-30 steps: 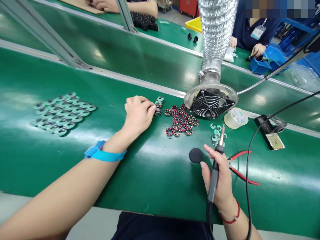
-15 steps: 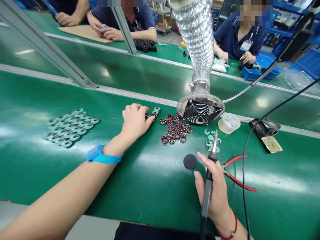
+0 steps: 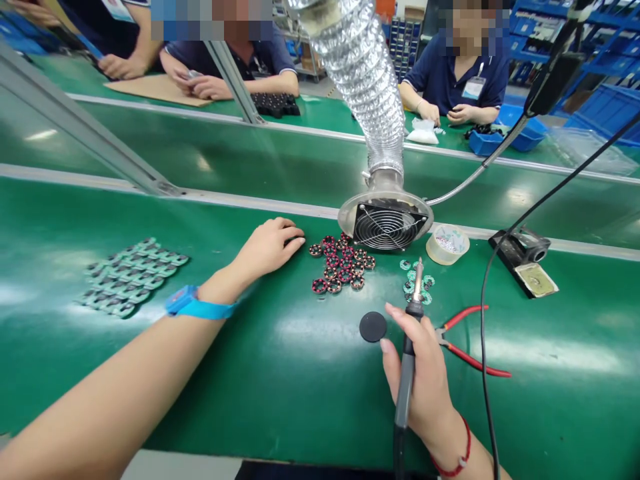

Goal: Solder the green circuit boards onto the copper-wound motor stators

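My left hand (image 3: pixel 273 245) rests low over the bench left of several small red-and-black wound coil rings (image 3: pixel 345 261). Its fingers curl downward, and whatever lies inside them is hidden. In my right hand (image 3: pixel 427 373) is a soldering iron (image 3: pixel 407 380), its tip pointing up and away from me. Just beyond the iron's tip area lie several thin green ring boards (image 3: pixel 405 265). A black round disc (image 3: pixel 373 327) sits flat near my right thumb. Red-handled pliers (image 3: pixel 463 347) lie spread to the right of that hand.
A fan under a silver duct (image 3: pixel 387 227) hangs above the bench. Behind the boards stands a translucent tub (image 3: pixel 447 247), with an iron stand (image 3: pixel 525 257) farther right. Green-topped pieces (image 3: pixel 135 277) lie in rows at left. A black cable (image 3: pixel 484 320) crosses the right side. Co-workers sit opposite.
The green-and-black pieces beyond my left fingers are out of sight now, and that hand has drawn its fingers in. My right hand keeps its hold on the soldering iron. The view has shifted slightly.
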The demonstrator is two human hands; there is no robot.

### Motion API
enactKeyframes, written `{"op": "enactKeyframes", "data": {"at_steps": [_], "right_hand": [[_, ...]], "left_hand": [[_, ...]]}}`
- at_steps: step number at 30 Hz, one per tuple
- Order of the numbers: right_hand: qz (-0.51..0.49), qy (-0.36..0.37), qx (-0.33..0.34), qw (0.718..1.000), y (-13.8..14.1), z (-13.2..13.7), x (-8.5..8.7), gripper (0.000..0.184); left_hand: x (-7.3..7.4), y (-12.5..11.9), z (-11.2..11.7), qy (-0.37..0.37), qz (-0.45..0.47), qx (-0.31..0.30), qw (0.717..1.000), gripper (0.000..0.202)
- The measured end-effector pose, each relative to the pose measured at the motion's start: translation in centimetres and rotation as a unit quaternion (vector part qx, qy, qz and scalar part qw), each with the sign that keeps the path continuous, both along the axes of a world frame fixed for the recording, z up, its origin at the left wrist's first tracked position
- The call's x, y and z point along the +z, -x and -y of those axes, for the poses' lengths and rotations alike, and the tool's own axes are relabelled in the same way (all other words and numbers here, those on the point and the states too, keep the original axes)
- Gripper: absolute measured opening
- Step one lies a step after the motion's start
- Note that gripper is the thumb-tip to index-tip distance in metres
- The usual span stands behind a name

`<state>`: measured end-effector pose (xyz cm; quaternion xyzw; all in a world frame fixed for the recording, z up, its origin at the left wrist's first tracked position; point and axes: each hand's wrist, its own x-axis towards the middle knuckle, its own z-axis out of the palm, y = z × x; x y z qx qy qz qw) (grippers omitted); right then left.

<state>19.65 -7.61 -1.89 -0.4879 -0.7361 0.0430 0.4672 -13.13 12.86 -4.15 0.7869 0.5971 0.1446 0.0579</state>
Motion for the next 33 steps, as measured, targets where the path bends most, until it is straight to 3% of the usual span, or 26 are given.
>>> {"op": "enactKeyframes", "data": {"at_steps": [5, 11, 15, 18, 21, 24, 27, 29, 33], "right_hand": [[-0.001, 0.009, 0.02, 1.0, 0.0, 0.0, 0.1, 0.037], [0.016, 0.011, 0.02, 1.0, -0.7, -0.8, 0.0, 0.037], [0.015, 0.016, 0.022, 1.0, -0.4, -0.8, -0.3, 0.035], [0.021, 0.028, 0.034, 0.999, 0.5, -0.5, -0.6, 0.043], [0.015, 0.026, 0.022, 0.999, 1.5, -0.2, -1.1, 0.053], [0.021, 0.003, -0.009, 1.0, 2.0, 0.0, -1.4, 0.057], [0.035, -0.012, -0.025, 0.999, 1.7, -0.1, -1.4, 0.054], [0.01, -0.014, -0.004, 1.0, 1.2, -0.3, -1.2, 0.052], [-0.08, 0.012, 0.037, 0.996, 0.5, -0.5, -0.7, 0.056]], "left_hand": [[0.7, -1.9, 2.5, 0.0, 0.011, -0.006, 1.0, 0.046], [1.3, -4.5, 3.0, 0.03, 0.079, 0.031, 0.996, 0.025], [2.6, -5.4, 5.1, 0.077, 0.182, 0.058, 0.979, 0.037], [3.6, -7.8, 8.4, 0.147, 0.257, 0.016, 0.955, 0.044], [4.8, -11.2, 11.8, 0.22, 0.331, -0.027, 0.917, 0.038], [6.0, -13.9, 14.0, 0.235, 0.315, -0.049, 0.918, 0.032], [6.5, -15.1, 14.8, 0.256, 0.315, -0.067, 0.911, 0.028], [6.4, -15.0, 14.8, 0.289, 0.351, -0.076, 0.887, 0.03], [5.9, -13.9, 14.2, 0.353, 0.479, -0.056, 0.802, 0.045]]}}
